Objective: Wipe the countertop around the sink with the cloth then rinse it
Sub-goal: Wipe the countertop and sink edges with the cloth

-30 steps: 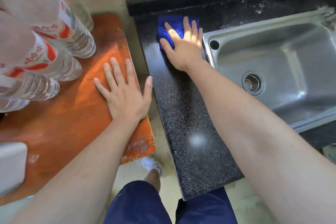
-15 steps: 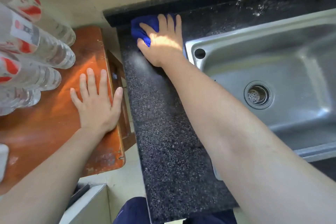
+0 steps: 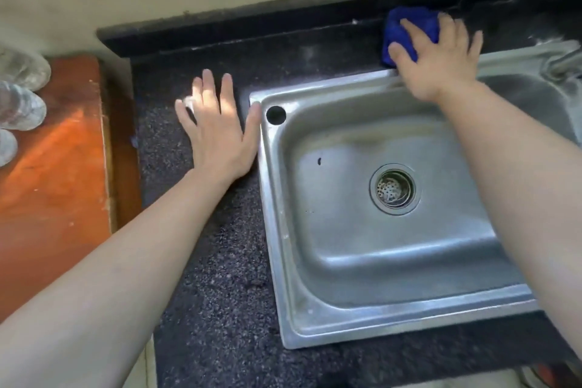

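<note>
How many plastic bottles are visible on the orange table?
3, in a column at the left edge: top bottle, middle bottle, bottom bottle, partly cut off. More may lie outside the frame.

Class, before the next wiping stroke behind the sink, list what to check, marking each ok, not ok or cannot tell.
1. Right hand presses the blue cloth: ok.
2. Cloth lies on the countertop behind the sink: ok.
3. Left hand rests flat beside the sink, away from the cloth: ok.
4. Strip toward the faucet free: cannot tell, blurred.
5. Cloth damp enough: cannot tell.
</note>
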### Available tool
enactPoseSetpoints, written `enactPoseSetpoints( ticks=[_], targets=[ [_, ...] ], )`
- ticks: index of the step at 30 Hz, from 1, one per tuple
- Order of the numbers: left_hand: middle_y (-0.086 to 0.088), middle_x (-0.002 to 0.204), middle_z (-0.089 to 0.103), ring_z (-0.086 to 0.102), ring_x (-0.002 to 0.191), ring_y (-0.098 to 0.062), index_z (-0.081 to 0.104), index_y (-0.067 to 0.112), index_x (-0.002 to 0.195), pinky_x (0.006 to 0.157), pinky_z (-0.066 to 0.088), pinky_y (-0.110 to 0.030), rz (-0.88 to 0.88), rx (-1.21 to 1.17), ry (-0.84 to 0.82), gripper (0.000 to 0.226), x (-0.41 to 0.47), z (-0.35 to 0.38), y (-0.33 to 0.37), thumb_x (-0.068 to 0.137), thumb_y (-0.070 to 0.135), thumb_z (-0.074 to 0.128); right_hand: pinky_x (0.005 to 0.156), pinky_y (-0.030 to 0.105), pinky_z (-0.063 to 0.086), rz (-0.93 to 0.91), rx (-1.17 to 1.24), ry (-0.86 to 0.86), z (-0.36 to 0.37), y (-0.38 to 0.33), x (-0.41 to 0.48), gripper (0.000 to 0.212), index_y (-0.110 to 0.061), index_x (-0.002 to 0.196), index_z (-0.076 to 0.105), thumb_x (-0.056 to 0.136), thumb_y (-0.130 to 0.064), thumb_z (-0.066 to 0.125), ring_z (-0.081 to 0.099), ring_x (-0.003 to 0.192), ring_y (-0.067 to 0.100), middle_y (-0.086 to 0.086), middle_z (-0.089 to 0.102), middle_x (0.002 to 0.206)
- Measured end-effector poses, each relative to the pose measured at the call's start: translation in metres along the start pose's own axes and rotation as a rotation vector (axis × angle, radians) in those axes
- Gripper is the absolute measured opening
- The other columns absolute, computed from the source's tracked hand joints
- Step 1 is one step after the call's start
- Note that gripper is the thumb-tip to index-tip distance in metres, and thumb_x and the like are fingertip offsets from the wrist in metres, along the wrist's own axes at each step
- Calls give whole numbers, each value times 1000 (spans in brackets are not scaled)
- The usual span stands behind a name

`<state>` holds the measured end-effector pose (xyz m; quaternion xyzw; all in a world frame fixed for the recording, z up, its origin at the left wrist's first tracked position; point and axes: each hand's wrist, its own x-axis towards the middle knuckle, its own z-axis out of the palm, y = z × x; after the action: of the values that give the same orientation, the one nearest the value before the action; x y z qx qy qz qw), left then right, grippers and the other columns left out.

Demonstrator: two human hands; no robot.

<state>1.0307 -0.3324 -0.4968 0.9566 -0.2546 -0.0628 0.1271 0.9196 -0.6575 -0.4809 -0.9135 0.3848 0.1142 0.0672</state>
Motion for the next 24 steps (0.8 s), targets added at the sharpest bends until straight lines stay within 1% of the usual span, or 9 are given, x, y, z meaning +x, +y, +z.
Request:
enactPoseSetpoints(
  ticks=[2,5,8,10,14,16,18,20,24],
  targets=[
    [-14,166,8,2,154,-28,18,14,159,120,-5,-58,-31,4,-3,72,3,9,8,102,58,20,123,56,-3,13,29,23,1,7,3,62,-46,156,18,98,-68,20,2,154,37,12,5,168],
    [-13,166,11,4,154,-28,21,13,158,121,-1,-58,-36,48,19,72,3,14,9,102,59,18,123,57,-3,61,100,81,8,-5,0,60,-42,156,25,100,-60,26,1,154,37,12,7,168],
    [-13,166,11,4,154,-28,21,14,158,121,1,-58,-43,66,14,71,2,13,11,102,59,18,122,60,-4,162,143,126,15,-32,-6,59,-38,157,27,100,-55,29,1,154,38,15,8,167],
    [-12,166,11,5,154,-27,21,14,158,121,2,-57,-43,79,8,70,3,12,12,103,57,19,121,61,-4,167,157,133,17,-60,-15,60,-37,156,29,99,-54,31,2,153,39,16,10,167],
    [-13,165,16,10,153,-28,27,13,156,120,5,-57,-38,68,34,67,3,12,11,103,53,25,121,60,-5,-70,137,110,28,-137,-42,59,-39,156,27,100,-54,30,-1,154,39,14,8,168],
    [-14,164,19,13,152,-29,30,11,155,120,7,-57,-40,66,49,66,3,13,12,102,51,28,121,61,-5,-167,123,84,29,-158,-48,59,-39,157,26,100,-55,27,-2,154,38,14,8,168],
    [-14,164,20,14,152,-28,31,12,154,120,7,-56,-45,73,50,66,3,12,11,102,51,29,121,61,-3,-256,84,66,25,-152,-44,59,-40,156,29,100,-57,27,4,153,38,14,14,166],
    [-13,164,20,13,152,-28,31,12,154,120,7,-56,-45,79,48,66,4,10,13,101,51,28,121,62,0,-278,50,99,18,-121,-32,58,-41,153,35,98,-60,30,14,152,36,13,24,164],
    [-13,164,20,13,152,-28,31,12,154,121,7,-55,-44,79,56,66,5,8,13,101,52,27,120,64,3,-108,34,139,8,-34,-4,58,-41,150,41,96,-61,32,22,150,35,14,30,160]
  ],
)
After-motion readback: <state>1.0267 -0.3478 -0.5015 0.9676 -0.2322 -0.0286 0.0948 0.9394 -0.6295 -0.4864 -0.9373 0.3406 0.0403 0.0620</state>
